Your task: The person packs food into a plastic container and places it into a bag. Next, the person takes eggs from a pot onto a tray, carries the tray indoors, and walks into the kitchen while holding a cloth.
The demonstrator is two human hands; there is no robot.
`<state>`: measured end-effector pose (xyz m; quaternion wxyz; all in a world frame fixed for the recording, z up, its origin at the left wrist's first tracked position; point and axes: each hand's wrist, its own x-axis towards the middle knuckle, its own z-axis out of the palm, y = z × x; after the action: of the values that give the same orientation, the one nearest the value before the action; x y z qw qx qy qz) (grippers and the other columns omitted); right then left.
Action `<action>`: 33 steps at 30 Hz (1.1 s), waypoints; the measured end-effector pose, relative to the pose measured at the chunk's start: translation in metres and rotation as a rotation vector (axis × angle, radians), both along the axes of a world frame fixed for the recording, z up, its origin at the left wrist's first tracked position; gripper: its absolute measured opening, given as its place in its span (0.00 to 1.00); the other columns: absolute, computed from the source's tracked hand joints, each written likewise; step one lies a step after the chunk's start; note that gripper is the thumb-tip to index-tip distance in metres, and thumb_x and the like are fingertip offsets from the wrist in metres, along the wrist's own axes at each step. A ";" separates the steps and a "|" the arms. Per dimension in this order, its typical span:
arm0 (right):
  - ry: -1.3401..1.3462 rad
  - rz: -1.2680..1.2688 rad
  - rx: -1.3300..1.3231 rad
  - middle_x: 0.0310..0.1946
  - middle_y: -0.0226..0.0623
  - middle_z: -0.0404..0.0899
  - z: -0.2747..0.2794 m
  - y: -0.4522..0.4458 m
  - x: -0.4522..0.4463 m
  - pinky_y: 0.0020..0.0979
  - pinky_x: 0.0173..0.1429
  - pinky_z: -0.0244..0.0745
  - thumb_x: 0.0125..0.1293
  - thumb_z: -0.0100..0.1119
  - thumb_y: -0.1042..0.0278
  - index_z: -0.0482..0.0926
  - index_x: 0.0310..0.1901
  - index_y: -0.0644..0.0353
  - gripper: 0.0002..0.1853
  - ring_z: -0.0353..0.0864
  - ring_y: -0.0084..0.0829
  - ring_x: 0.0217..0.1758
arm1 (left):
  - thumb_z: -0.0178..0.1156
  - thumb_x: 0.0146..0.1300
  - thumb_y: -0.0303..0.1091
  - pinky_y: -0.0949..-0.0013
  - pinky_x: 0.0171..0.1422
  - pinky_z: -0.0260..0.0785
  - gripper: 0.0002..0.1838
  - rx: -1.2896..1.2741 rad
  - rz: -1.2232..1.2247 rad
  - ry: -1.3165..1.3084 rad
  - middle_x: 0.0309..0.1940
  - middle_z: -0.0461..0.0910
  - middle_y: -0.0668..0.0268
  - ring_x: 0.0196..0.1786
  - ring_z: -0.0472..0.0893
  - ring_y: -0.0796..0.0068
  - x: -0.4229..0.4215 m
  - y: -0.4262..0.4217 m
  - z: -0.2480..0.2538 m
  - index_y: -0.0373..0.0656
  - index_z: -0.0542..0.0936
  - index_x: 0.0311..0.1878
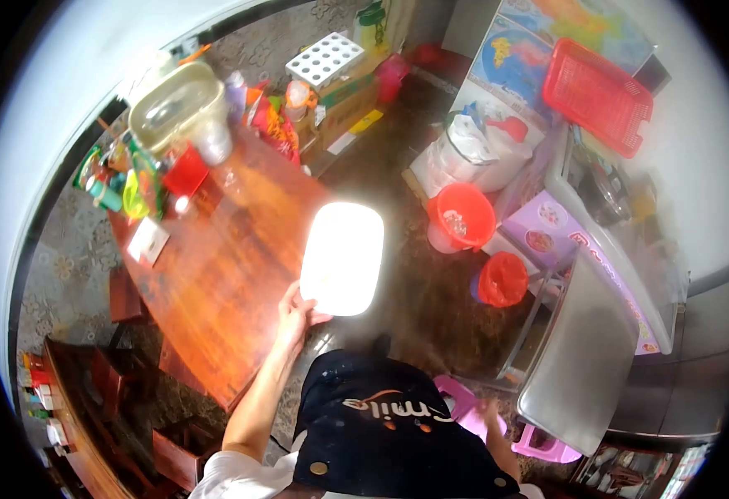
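Observation:
A white, rounded rectangular object point(344, 259) is so overexposed that its surface detail is lost, and I cannot tell whether it is a tray or a lid. My left hand point(296, 313) pinches its lower left corner, holding it out beside the edge of the wooden table point(223, 274). My right hand point(491, 416) hangs low at my right side, near a pink plastic stool point(464, 399). It is small and blurred, so its fingers cannot be made out. My dark apron point(373, 424) with light lettering fills the bottom middle.
A beige basin point(177, 108), a red box point(186, 170) and several packets stand at the table's far end. On the floor to the right are a red bucket point(462, 218) and a red-lined bin point(502, 279). A metal counter point(585, 358) and a red basket point(597, 96) are further right.

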<state>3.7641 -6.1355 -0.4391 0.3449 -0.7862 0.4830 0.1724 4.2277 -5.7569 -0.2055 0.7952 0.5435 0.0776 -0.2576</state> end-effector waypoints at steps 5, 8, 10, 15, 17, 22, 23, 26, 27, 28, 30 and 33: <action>-0.442 0.075 -0.210 0.36 0.47 0.82 0.150 -0.127 0.311 0.42 0.44 0.77 0.64 0.54 0.62 0.80 0.41 0.61 0.12 0.83 0.46 0.38 | 0.49 0.62 0.19 0.67 0.39 0.83 0.27 -0.013 -0.015 0.026 0.53 0.77 0.52 0.45 0.84 0.63 0.058 -0.107 -0.001 0.36 0.64 0.66; -0.688 0.233 -0.339 0.40 0.46 0.83 0.181 -0.162 0.426 0.40 0.48 0.77 0.63 0.56 0.64 0.80 0.50 0.57 0.15 0.84 0.44 0.42 | 0.51 0.63 0.20 0.69 0.39 0.83 0.23 -0.013 -0.095 -0.011 0.54 0.77 0.55 0.50 0.82 0.63 0.095 -0.173 0.004 0.37 0.67 0.63; -0.767 0.243 -0.111 0.38 0.48 0.83 0.203 -0.158 0.467 0.40 0.47 0.77 0.64 0.58 0.65 0.77 0.52 0.57 0.15 0.84 0.45 0.42 | 0.49 0.62 0.17 0.68 0.37 0.84 0.24 -0.064 -0.111 -0.002 0.53 0.77 0.53 0.47 0.84 0.62 0.122 -0.207 -0.010 0.37 0.67 0.63; -0.669 0.358 -0.135 0.33 0.48 0.82 0.166 -0.174 0.462 0.42 0.44 0.76 0.64 0.56 0.66 0.77 0.45 0.60 0.11 0.83 0.48 0.40 | 0.50 0.63 0.20 0.67 0.36 0.85 0.22 -0.013 -0.282 0.026 0.47 0.79 0.54 0.40 0.85 0.65 0.193 -0.298 -0.007 0.38 0.68 0.61; -0.519 0.331 -0.129 0.34 0.48 0.82 0.138 -0.181 0.423 0.42 0.45 0.76 0.63 0.56 0.66 0.78 0.43 0.61 0.10 0.83 0.48 0.41 | 0.51 0.63 0.20 0.66 0.36 0.85 0.22 -0.010 -0.328 0.009 0.46 0.80 0.54 0.38 0.85 0.65 0.209 -0.315 0.002 0.38 0.68 0.61; -0.419 -0.158 -0.072 0.33 0.44 0.83 0.139 -0.232 0.371 0.37 0.44 0.78 0.62 0.58 0.62 0.81 0.41 0.60 0.12 0.85 0.39 0.39 | 0.52 0.62 0.21 0.66 0.36 0.85 0.22 0.016 -0.472 -0.012 0.47 0.80 0.52 0.39 0.86 0.63 0.249 -0.397 0.025 0.37 0.67 0.62; -0.387 -0.255 -0.012 0.33 0.42 0.83 0.139 -0.244 0.369 0.35 0.44 0.78 0.62 0.59 0.61 0.81 0.41 0.60 0.12 0.85 0.36 0.39 | 0.52 0.62 0.21 0.66 0.35 0.85 0.23 0.014 -0.495 -0.017 0.47 0.80 0.52 0.40 0.86 0.62 0.255 -0.415 0.024 0.37 0.67 0.62; -0.414 -0.329 0.002 0.29 0.43 0.83 0.125 -0.282 0.368 0.36 0.42 0.79 0.62 0.56 0.64 0.81 0.40 0.61 0.11 0.85 0.39 0.33 | 0.52 0.62 0.22 0.65 0.36 0.84 0.23 0.026 -0.542 -0.014 0.46 0.81 0.53 0.39 0.86 0.62 0.262 -0.464 0.024 0.37 0.67 0.62; -0.432 -0.288 -0.024 0.28 0.42 0.83 0.123 -0.297 0.369 0.36 0.42 0.78 0.62 0.55 0.64 0.81 0.40 0.61 0.11 0.85 0.39 0.33 | 0.52 0.63 0.22 0.65 0.36 0.84 0.22 0.031 -0.551 -0.011 0.45 0.81 0.53 0.38 0.86 0.63 0.261 -0.479 0.025 0.38 0.68 0.62; -0.452 -0.247 -0.051 0.27 0.42 0.83 0.121 -0.314 0.375 0.36 0.42 0.78 0.63 0.55 0.64 0.81 0.41 0.61 0.11 0.85 0.38 0.33 | 0.53 0.63 0.22 0.64 0.36 0.84 0.22 0.036 -0.561 -0.011 0.44 0.81 0.53 0.37 0.86 0.63 0.260 -0.496 0.026 0.39 0.68 0.62; -0.494 -0.214 -0.126 0.27 0.41 0.83 0.126 -0.355 0.386 0.36 0.41 0.78 0.64 0.55 0.65 0.81 0.41 0.61 0.11 0.85 0.38 0.34 | 0.53 0.63 0.22 0.64 0.36 0.84 0.22 0.018 -0.567 0.013 0.44 0.81 0.54 0.37 0.86 0.63 0.252 -0.530 0.029 0.39 0.68 0.61; -0.584 -0.206 -0.317 0.28 0.43 0.83 0.144 -0.422 0.404 0.39 0.42 0.78 0.65 0.53 0.67 0.80 0.43 0.61 0.10 0.85 0.42 0.35 | 0.53 0.62 0.22 0.65 0.35 0.84 0.22 0.002 -0.586 0.060 0.44 0.81 0.54 0.36 0.86 0.63 0.243 -0.581 0.030 0.39 0.68 0.61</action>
<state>4.1684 -6.5572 -0.2953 0.3576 -0.7932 0.4617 -0.1727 4.4705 -6.3384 -0.1752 0.6837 0.5355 -0.0589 -0.4922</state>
